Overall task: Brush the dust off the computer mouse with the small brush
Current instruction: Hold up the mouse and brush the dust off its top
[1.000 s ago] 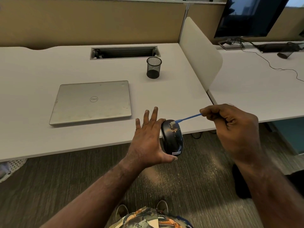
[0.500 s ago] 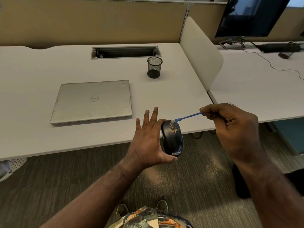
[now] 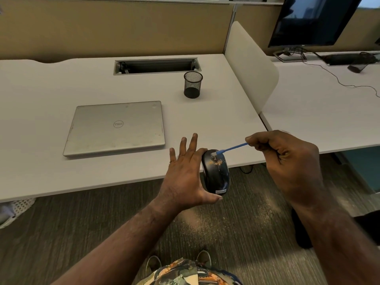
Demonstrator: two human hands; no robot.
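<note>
A black computer mouse (image 3: 216, 175) is held on its side over the desk's front edge, with orange-brown dust specks near its top. My left hand (image 3: 185, 173) grips it between thumb and index finger, the other fingers spread. My right hand (image 3: 287, 161) is closed around a small blue-handled brush (image 3: 232, 148). The brush's pale tip touches the mouse's upper end, just above the dust patch.
A closed silver laptop (image 3: 116, 127) lies on the white desk (image 3: 61, 171) to the left. A black mesh pen cup (image 3: 192, 84) stands behind, near a cable slot (image 3: 157, 65). A pale divider panel (image 3: 249, 64) separates the neighbouring desk with a monitor (image 3: 312, 19). Dust lies on the carpet below.
The brush tip has shifted slightly across the top of the mouse. Both hands stay almost where they were.
</note>
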